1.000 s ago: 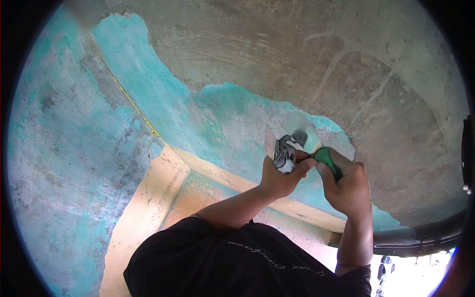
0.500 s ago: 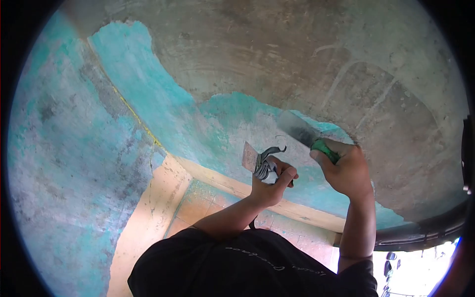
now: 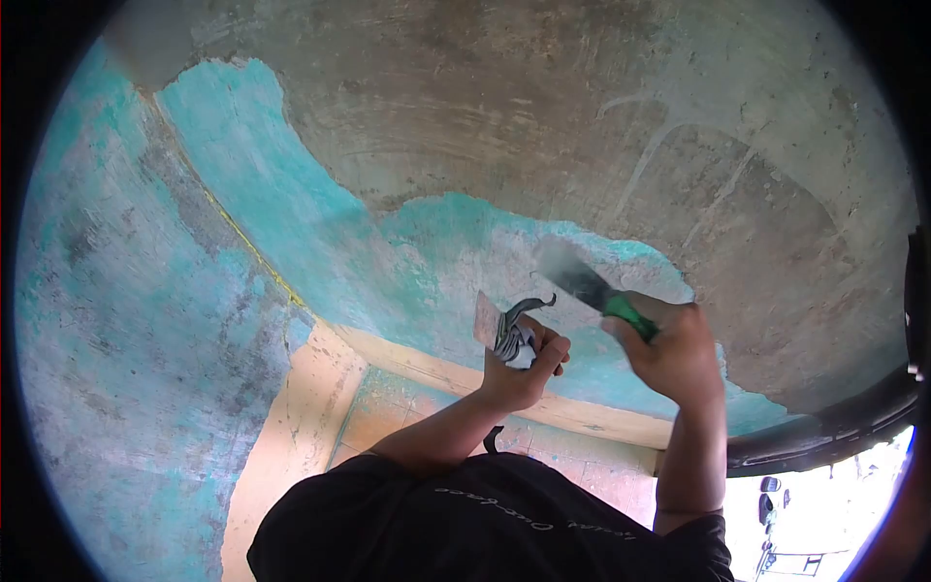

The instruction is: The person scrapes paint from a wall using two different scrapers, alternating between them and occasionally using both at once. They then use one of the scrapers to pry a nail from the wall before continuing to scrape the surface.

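Observation:
My right hand (image 3: 671,349) is wrapped round the green handle of a scraper (image 3: 632,315), whose wide blade, blurred by motion, points up and left over the turquoise and grey paint on the wall (image 3: 427,238). Lower and to the left, my left hand (image 3: 529,371) grips a second blade tool (image 3: 488,322) with grey strips wound round its handle. One dark strip curls off to the right. The two tools are apart from each other.
Bare grey-brown plaster (image 3: 465,107) spans the upper wall. A yellow line (image 3: 242,242) marks the corner with the left wall (image 3: 145,320). Below are a cream ledge (image 3: 427,361) and floor tiles (image 3: 373,417). A dark curved edge (image 3: 824,451) borders a bright opening at lower right.
My right hand and its scraper have shifted slightly down and left. The view has tilted a little, and my left hand sits slightly lower and further left in it.

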The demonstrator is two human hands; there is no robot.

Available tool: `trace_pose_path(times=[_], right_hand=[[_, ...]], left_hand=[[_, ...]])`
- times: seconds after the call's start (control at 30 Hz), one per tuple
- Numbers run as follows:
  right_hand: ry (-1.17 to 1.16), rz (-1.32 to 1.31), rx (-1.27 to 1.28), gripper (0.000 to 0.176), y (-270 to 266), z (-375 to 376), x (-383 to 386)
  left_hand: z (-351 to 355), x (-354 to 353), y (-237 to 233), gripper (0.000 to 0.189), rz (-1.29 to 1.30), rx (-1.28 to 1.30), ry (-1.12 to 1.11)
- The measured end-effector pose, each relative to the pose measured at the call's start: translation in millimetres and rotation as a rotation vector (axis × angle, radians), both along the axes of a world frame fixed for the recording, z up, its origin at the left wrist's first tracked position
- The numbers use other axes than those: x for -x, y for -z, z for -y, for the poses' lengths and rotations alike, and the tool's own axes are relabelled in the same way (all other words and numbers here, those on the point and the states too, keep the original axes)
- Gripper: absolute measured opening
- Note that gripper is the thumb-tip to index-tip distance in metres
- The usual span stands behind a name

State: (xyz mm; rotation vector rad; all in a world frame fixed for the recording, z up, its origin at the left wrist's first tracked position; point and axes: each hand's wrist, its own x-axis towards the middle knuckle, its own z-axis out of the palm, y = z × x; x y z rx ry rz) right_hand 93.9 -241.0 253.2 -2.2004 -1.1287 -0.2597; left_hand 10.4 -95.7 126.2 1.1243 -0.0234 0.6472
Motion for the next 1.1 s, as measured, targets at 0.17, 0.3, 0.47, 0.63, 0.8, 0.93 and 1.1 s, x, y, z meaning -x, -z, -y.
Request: trace_pose_path(times=[0.17,0.3,0.47,0.63,0.8,0.93,1.1], right_hand=[[0.013,-0.096,0.028,0.016,-14.5,8.2,-5.8],[-0.018,0.13,0.249,0.021,26.0,-66.4,4.0],[-0.097,0.026,-0.001,0.027,7.8,-31.9,0.0],[-0.107,-0.099,-0.245,0.034,27.0,-25.2,10.4],[-0.106,-0.494,-0.063,0.024,30.5,-27.2,17.3],[-0.091,-0.617,-0.114,0.018,29.3,-9.3,16.2],[-0.206,-0.42,-0.134,0.016,26.2,-67.0,10.3]], left_hand=[[-6.3,0.5,0.6,0.025,0.014,0.01,-0.02],[-3.1,3.4,13.3,0.02,0.1,-0.034,-0.009],[-31.0,23.0,16.9,0.021,0.095,-0.124,-0.157],[-36.3,26.2,19.8,0.023,-0.027,0.08,-0.137],[-38.1,21.8,17.7,0.023,-0.003,-0.053,-0.064],[-42.9,21.7,15.6,0.023,0.015,-0.016,-0.075],[-32.0,20.5,18.8,0.023,-0.038,-0.027,-0.021]])
